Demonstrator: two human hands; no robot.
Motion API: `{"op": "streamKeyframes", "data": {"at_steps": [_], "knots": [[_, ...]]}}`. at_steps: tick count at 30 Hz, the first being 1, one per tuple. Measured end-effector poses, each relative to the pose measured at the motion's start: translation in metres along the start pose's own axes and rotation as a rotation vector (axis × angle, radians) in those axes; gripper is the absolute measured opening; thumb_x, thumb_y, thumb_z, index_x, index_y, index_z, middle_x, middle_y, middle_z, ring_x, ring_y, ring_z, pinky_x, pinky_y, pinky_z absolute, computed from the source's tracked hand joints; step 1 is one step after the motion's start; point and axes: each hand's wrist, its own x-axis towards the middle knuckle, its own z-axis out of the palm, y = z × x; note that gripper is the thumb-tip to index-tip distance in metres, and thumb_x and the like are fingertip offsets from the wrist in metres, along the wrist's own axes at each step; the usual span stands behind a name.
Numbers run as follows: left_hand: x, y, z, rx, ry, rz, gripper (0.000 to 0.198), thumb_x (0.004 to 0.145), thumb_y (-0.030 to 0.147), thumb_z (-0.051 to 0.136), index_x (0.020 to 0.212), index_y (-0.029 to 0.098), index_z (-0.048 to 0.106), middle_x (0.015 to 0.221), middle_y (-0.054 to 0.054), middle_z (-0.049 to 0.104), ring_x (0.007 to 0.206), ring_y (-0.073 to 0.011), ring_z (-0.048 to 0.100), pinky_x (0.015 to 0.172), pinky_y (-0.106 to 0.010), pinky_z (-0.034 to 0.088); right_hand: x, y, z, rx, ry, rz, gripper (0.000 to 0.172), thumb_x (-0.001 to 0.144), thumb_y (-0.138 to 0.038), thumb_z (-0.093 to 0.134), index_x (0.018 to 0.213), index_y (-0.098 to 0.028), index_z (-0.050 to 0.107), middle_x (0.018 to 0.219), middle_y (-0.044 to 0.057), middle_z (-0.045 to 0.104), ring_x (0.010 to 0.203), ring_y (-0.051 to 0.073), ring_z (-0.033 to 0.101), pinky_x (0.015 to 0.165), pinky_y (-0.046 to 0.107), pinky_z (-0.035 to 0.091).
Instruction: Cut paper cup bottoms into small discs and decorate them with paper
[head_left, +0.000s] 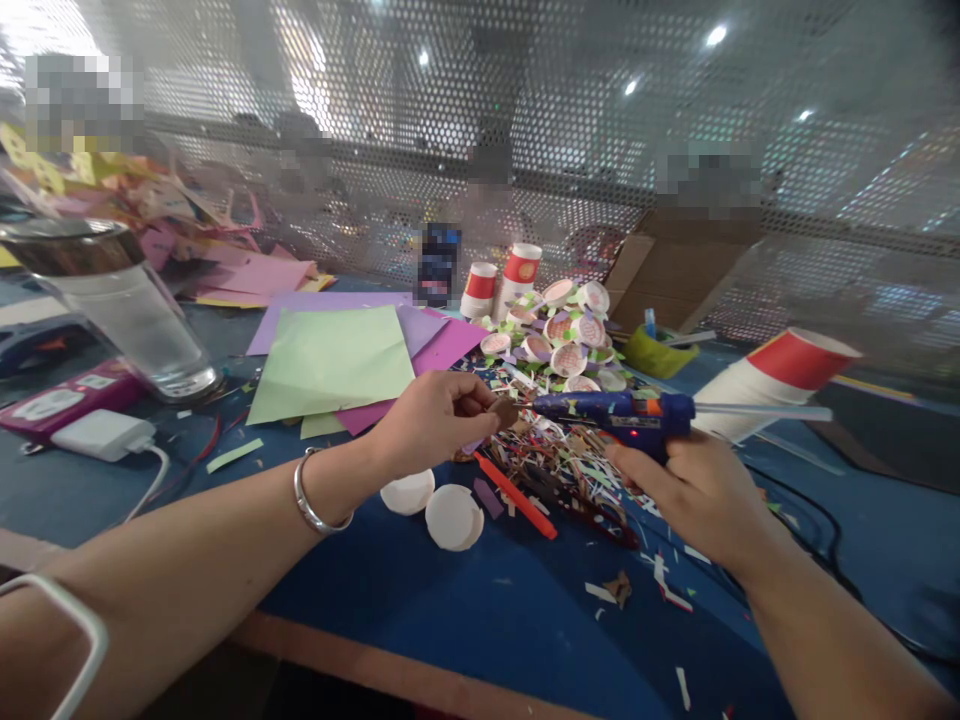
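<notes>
My right hand (701, 490) is wrapped round the handle of a blue hot glue gun (600, 408), with a clear glue stick (765, 410) jutting from its back end. The gun's nozzle points left, at a small brown piece (504, 411) pinched in the fingers of my left hand (442, 420). What that piece is made of I cannot make out. Below my left hand lie two white paper discs (454, 518), an orange-red pen (517, 496) and a small purple paper piece (488, 497). Paper shreds (570, 460) spread under the gun.
Small round paper cups (568, 358) are heaped behind the gun. Stacked red-and-white cups (776, 385) lean at right. Green paper (330, 365), a water bottle (142, 310), a purple box (75, 400) and a white charger (105, 433) lie left. A black cable (825, 520) runs by my right arm.
</notes>
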Motion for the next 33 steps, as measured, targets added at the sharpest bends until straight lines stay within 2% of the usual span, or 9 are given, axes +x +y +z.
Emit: {"op": "streamKeyframes", "data": {"at_steps": [10, 17, 23, 28, 33], "knots": [[-0.001, 0.003, 0.001, 0.003, 0.0, -0.002, 0.012, 0.077, 0.025, 0.07, 0.085, 0.016, 0.066, 0.065, 0.001, 0.061, 0.055, -0.008, 0.051, 0.052, -0.021, 0.042, -0.002, 0.001, -0.001, -0.049, 0.004, -0.003, 0.041, 0.094, -0.035, 0.05, 0.054, -0.025, 0.051, 0.046, 0.002, 0.055, 0.049, 0.02, 0.054, 0.053, 0.032, 0.037], [-0.002, 0.005, 0.001, 0.02, 0.015, -0.003, 0.011, 0.076, 0.024, 0.07, 0.084, 0.017, 0.066, 0.064, 0.001, 0.061, 0.054, -0.008, 0.051, 0.052, -0.021, 0.042, -0.001, 0.001, 0.0, -0.047, 0.008, 0.015, 0.043, 0.093, -0.038, 0.05, 0.052, -0.026, 0.044, 0.043, 0.001, 0.049, 0.049, 0.02, 0.05, 0.053, 0.033, 0.035], [-0.006, 0.01, 0.002, 0.141, 0.048, 0.037, 0.01, 0.077, 0.022, 0.066, 0.085, 0.016, 0.069, 0.066, 0.001, 0.062, 0.056, -0.009, 0.052, 0.053, -0.022, 0.04, 0.0, -0.001, 0.001, -0.013, 0.022, 0.053, 0.045, 0.09, -0.039, 0.052, 0.049, -0.027, 0.037, 0.04, -0.001, 0.039, 0.047, 0.018, 0.046, 0.052, 0.032, 0.031], [-0.006, 0.01, 0.0, 0.168, 0.057, 0.061, 0.008, 0.076, 0.022, 0.066, 0.082, 0.016, 0.068, 0.066, 0.001, 0.06, 0.057, -0.0087, 0.05, 0.053, -0.022, 0.038, 0.004, 0.003, -0.001, 0.145, -0.026, 0.248, 0.041, 0.082, -0.043, 0.058, 0.047, -0.025, 0.048, 0.043, 0.0, 0.048, 0.05, 0.018, 0.049, 0.053, 0.032, 0.032], [-0.002, 0.008, 0.0, 0.007, 0.004, 0.002, 0.009, 0.077, 0.023, 0.069, 0.079, 0.016, 0.064, 0.064, 0.001, 0.061, 0.056, -0.0091, 0.053, 0.053, -0.023, 0.041, 0.01, 0.009, -0.003, 0.299, -0.15, 0.409, 0.043, 0.081, -0.045, 0.059, 0.046, -0.022, 0.051, 0.044, 0.001, 0.055, 0.046, 0.016, 0.052, 0.052, 0.03, 0.042]]}}
